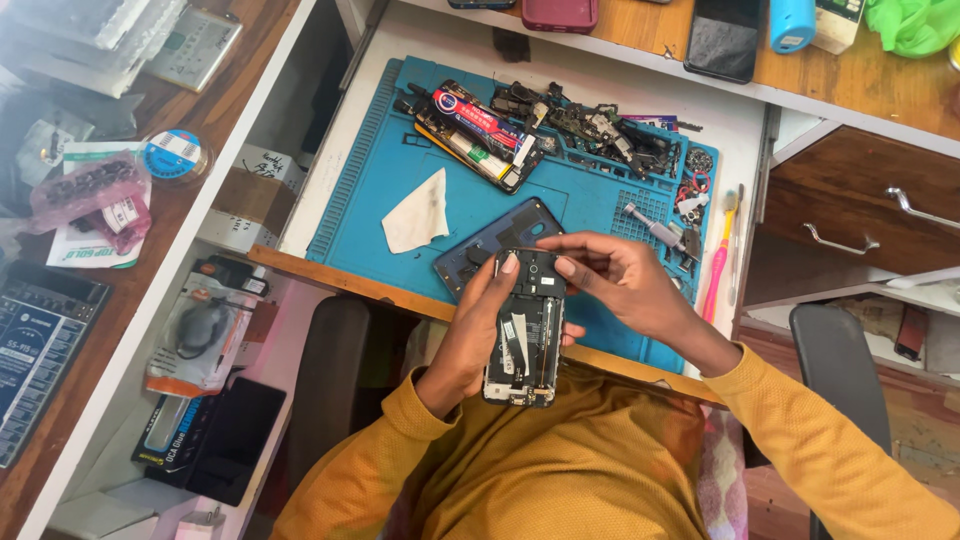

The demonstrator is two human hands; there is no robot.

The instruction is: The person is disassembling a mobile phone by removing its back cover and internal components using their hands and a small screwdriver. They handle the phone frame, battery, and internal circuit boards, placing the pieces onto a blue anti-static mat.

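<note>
Left hand point(470, 335) cradles the opened phone point(522, 330) above the blue repair mat point(380, 170), right hand point(615, 285) fingers pinched at its camera end; a slip risks tearing the exposed flex.

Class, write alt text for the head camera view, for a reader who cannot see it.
Two hands, left hand and right hand, hold an opened phone with its insides exposed, above a blue work mat strewn with phone parts, a white cloth and a dark back cover.

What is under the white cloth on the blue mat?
The white cloth lies flat on the blue mat. Only mat shows around it; whatever is beneath the cloth is covered.
</note>
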